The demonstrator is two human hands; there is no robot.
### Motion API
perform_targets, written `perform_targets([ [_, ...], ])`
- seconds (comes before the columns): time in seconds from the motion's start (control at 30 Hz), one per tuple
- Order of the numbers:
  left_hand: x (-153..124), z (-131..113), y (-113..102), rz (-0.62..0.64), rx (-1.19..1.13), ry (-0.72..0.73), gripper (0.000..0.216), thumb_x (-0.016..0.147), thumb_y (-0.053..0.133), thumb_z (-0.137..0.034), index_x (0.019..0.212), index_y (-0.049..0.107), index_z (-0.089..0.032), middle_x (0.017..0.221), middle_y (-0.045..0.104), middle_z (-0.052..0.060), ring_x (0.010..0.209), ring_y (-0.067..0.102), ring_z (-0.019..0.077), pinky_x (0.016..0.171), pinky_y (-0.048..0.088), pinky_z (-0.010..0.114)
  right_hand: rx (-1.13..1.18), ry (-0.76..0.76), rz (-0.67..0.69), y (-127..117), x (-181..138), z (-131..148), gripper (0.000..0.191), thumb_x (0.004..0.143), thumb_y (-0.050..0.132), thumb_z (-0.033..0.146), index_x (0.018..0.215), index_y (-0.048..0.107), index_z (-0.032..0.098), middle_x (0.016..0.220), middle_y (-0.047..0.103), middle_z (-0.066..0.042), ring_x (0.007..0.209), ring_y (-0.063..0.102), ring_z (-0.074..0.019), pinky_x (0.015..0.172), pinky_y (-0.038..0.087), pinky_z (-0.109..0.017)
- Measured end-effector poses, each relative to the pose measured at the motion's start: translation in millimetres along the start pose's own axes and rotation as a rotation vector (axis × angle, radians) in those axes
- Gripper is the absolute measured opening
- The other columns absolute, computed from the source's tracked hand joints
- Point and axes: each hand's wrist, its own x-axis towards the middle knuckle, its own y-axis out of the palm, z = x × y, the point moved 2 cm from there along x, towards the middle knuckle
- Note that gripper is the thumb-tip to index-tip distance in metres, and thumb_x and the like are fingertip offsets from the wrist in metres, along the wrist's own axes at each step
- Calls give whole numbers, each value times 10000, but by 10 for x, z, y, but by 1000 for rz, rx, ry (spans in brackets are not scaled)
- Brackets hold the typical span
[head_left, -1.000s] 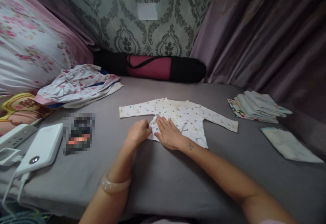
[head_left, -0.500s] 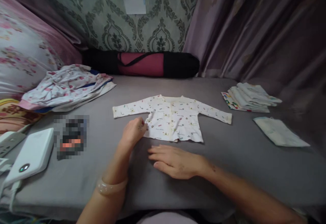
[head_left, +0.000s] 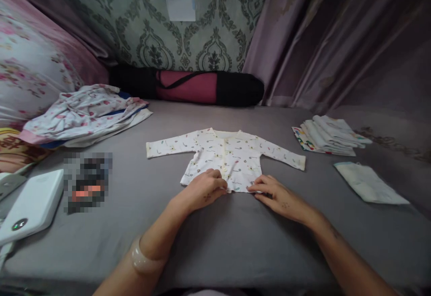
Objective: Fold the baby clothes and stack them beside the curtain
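A small white baby shirt (head_left: 232,157) with a scattered print and a buttoned front lies flat, sleeves spread to both sides. My left hand (head_left: 206,190) is closed on its bottom hem near the middle, fingertips together on the cloth. At the right part of the same hem, my right hand (head_left: 281,197) pinches the edge between thumb and fingers. A pale bangle (head_left: 143,258) sits round my left wrist. The bit of hem under my left fingers is partly hidden.
Folded cloths (head_left: 332,134) are stacked at the right, with a single folded cloth (head_left: 368,183) nearer. Loose clothes (head_left: 84,114) lie at the left, above a blurred-out object (head_left: 88,184) and a white power bank (head_left: 33,204). A black and red bag (head_left: 188,85) lies along the wall.
My left hand has moved right from the shirt's left side to the middle of the hem. My right hand has moved right and forward onto the hem.
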Motion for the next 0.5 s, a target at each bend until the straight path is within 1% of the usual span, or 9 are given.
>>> perform_targets([
  [0.07,-13,22,-22,9,-28,-15,226,948,455,-308,960,660,-212,931,567,56,897,544,177,762,426,265,26,25,-5,-22,-19,-8,280,922,474,255,1168,608,247,1086,586,-63,1040,505,-193,941,403,-345],
  [0.13,-21,49,-39,15,-52,-27,214,942,465,-309,934,656,-212,931,562,53,888,543,173,754,425,260,40,41,-6,-51,-23,-12,273,920,470,253,1162,596,236,1071,589,-65,1018,510,-191,920,412,-342],
  [0.3,-8,71,-42,18,-65,-55,203,932,483,-318,890,644,-203,917,565,51,885,540,173,746,429,256,40,37,17,-116,-21,-42,178,908,477,240,991,634,231,1000,588,-45,979,523,-174,884,412,-315],
  [0.4,7,54,-44,27,-60,-69,227,938,467,-324,879,642,-191,913,571,62,897,542,180,756,434,263,61,101,28,-138,-27,-110,129,882,519,260,916,638,224,940,583,-25,865,542,-151,783,428,-278],
  [0.5,14,46,-41,25,-61,-69,246,952,431,-300,885,639,-186,913,572,69,904,544,181,768,436,268,124,166,57,-157,-40,-187,131,869,531,293,865,634,212,898,578,-15,753,536,-130,677,423,-249],
])
